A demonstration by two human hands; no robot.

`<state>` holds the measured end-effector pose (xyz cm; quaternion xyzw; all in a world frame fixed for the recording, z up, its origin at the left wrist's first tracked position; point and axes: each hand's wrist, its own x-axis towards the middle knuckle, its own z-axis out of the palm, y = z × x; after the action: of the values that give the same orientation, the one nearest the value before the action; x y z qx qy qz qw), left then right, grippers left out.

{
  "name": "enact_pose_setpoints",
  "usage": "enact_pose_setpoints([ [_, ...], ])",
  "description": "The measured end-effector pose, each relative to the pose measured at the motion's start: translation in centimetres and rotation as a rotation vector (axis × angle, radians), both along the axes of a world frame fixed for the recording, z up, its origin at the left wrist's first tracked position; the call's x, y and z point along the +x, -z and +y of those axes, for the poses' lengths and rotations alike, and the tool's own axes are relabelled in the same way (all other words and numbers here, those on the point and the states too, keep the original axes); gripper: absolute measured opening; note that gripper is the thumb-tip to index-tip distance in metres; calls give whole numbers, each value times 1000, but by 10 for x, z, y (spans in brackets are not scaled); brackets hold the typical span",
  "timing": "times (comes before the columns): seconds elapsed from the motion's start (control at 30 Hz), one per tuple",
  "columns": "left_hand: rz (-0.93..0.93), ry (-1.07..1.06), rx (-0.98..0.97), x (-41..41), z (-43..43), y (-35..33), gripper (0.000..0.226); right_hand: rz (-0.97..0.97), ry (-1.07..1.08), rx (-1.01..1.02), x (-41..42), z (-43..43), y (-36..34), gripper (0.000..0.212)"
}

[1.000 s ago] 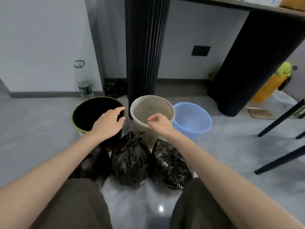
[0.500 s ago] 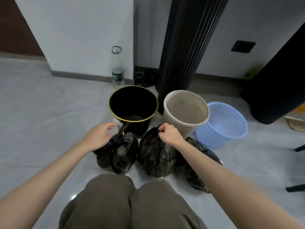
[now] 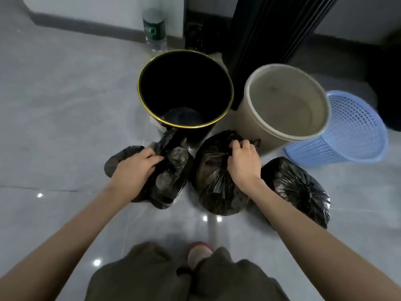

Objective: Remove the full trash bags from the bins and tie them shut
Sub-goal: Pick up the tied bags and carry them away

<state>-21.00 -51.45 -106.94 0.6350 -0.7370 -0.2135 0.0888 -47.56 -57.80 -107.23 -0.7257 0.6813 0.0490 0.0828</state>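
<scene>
Three black trash bags lie on the grey floor in front of three bins. My left hand (image 3: 135, 168) grips the left bag (image 3: 171, 170) near its loose top. My right hand (image 3: 244, 161) is closed on the gathered top of the middle bag (image 3: 213, 183). The right bag (image 3: 301, 190) lies untouched, its neck bunched. Behind them stand a black bin with a gold rim (image 3: 143, 83), a beige bin (image 3: 249, 109) and a blue mesh basket (image 3: 355, 135), all without bags inside.
A clear plastic bottle (image 3: 154, 29) stands by the wall behind the black bin. A black ribbed column (image 3: 267, 33) rises behind the bins. My knees (image 3: 184, 276) and one foot fill the bottom of the view.
Both hands came down from the bin rims onto the bags, and the view tilted further down and closer. The left hand now grips the left bag; the right stays on the middle bag's top.
</scene>
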Motion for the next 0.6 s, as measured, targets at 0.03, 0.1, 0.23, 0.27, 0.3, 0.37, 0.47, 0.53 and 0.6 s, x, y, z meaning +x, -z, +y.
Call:
enact_pose_setpoints([
  [0.03,19,4,-20,2,1,3,28,4,4,17,0,-3,0,34],
  [0.1,27,-8,-16,5,3,4,26,44,-15,73,1,-6,-3,36],
  [0.23,58,-45,25,5,7,-11,27,48,-53,177,3,-6,-16,41],
  [0.27,52,-36,29,5,8,-15,27,24,-59,194,2,-5,-19,39],
  [0.3,44,-26,39,5,10,-21,28,-2,-68,206,1,-3,-23,36],
  [0.37,34,-29,79,5,13,-33,29,-37,-84,224,-2,0,-34,28],
  [0.47,26,-63,126,5,19,-54,24,-38,-112,286,-2,6,-54,29],
  [0.53,31,-103,142,4,23,-71,24,-34,-121,343,0,13,-69,32],
  [0.6,43,-153,179,5,27,-93,25,-47,-123,382,3,23,-88,31],
])
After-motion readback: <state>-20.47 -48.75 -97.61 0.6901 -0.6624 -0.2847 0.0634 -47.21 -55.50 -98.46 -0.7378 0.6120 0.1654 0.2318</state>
